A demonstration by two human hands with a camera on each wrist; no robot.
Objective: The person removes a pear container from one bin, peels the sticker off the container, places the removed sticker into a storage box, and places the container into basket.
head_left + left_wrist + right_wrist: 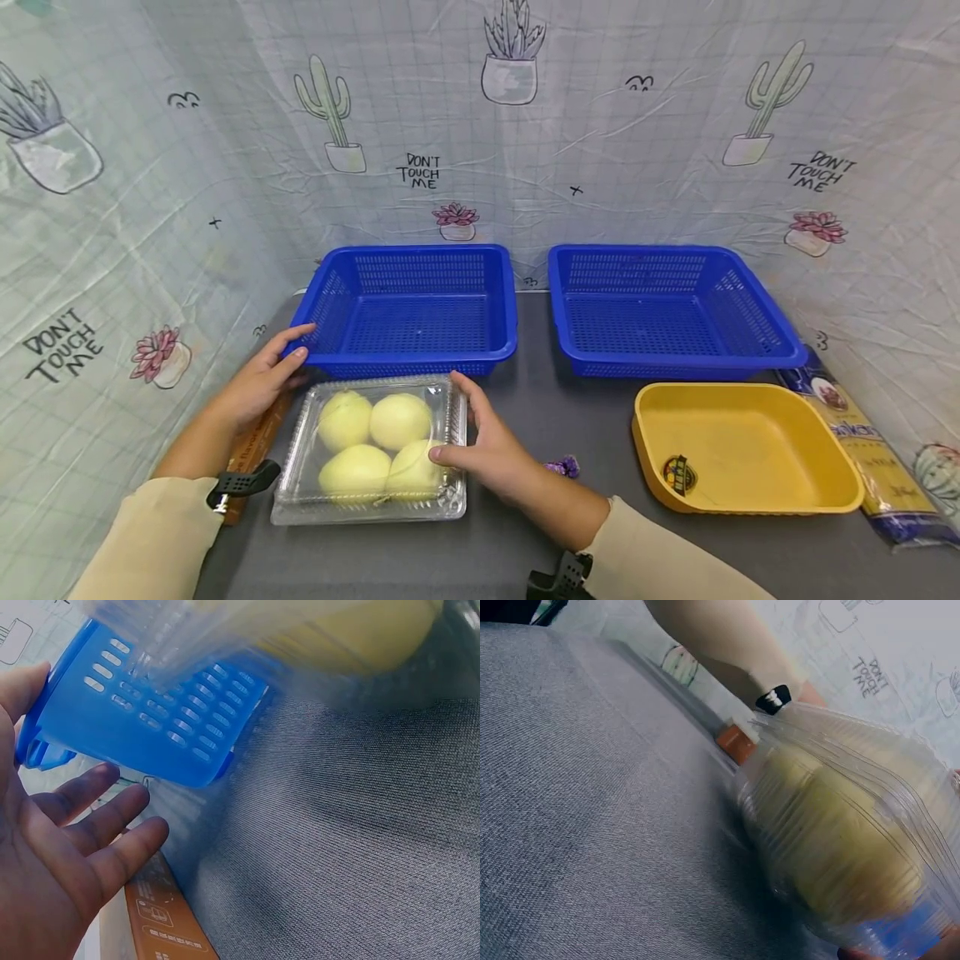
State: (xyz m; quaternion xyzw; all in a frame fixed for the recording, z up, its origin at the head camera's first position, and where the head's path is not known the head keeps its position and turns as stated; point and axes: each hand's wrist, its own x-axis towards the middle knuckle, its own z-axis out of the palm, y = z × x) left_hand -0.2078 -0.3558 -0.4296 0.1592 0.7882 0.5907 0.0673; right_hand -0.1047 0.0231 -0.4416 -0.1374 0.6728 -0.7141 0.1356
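In the head view my right hand grips the right side of a clear plastic clamshell container, its thumb on the lid and its fingers at the far right corner. Several pale yellow-green round fruits show through the closed lid. My left hand is at the front left corner of the left blue basket. The left wrist view shows its thumb against the basket's rim, with the other fingers spread loosely. Over in the right wrist view, the container looks blurred, close above the grey surface.
A second blue basket stands at the back right. Before it sits a yellow tray, with a blue and gold packet alongside. An orange-brown box lies beneath my left forearm. A small purple item lies near my right wrist.
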